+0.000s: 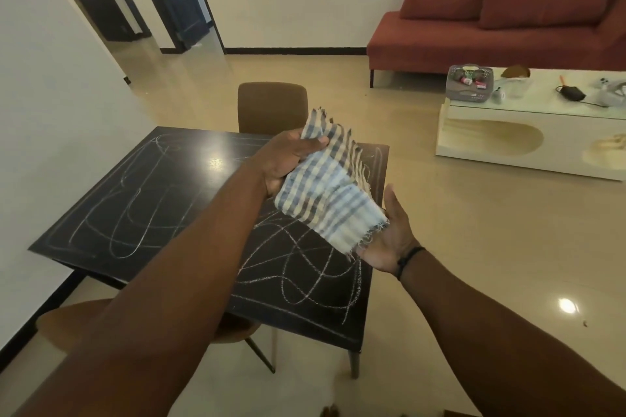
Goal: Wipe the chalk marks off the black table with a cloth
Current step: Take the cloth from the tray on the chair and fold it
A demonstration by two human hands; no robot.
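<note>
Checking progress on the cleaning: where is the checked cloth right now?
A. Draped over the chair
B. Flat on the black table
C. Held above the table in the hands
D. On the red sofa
C: the left hand grips the checked cloth above the chalk-marked black table, its lower end over the right hand.

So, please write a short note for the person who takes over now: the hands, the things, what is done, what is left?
Left hand: grips the checked cloth, held above the black table.
Right hand: open, palm up under the cloth's near end.
Chalk marks: cover the table top, none visibly wiped.
Done: cloth picked up.
Left: all the wiping.
</note>
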